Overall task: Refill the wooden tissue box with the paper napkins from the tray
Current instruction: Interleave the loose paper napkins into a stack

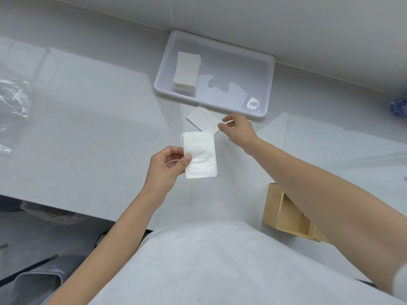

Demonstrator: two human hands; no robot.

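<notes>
My left hand (165,166) holds a small stack of folded white napkins (200,155) upright above the counter, thumb on its front. My right hand (236,128) pinches the right edge of another folded napkin (203,118) that lies flat on the counter just in front of the tray. A white plastic tray (269,84) stands at the back with a stack of napkins (187,71) in its left end. The wooden tissue box (286,213) sits open at the lower right, partly hidden under my right forearm.
Crumpled clear plastic wrap (14,100) lies at the counter's far left. A blue object (399,107) shows at the right edge. A torn scrap of packaging (253,104) lies in the tray's right corner. The counter's front edge runs near my body.
</notes>
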